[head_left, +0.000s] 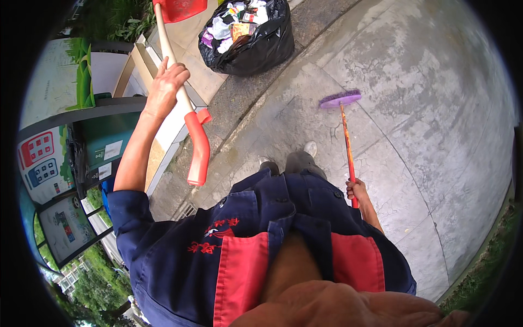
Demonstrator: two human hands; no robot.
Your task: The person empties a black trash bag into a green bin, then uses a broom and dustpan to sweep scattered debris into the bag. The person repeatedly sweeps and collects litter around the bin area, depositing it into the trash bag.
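My left hand is closed round the pale handle of a long-handled dustpan, whose red pan is at the top edge and whose red curved grip points back toward me. On the right, my right hand grips the red and orange pole of a broom. The broom's purple head has dark bristles and lies out on the concrete ahead of me. Between the two tools and farther forward, a full black garbage bag stands with its top open, showing wrappers, tissues and other litter.
A stone kerb runs diagonally beside the grey concrete pavement. Green bins under a shelter with printed panels stand at the left. Plants grow at the upper left, and grass borders the lower right.
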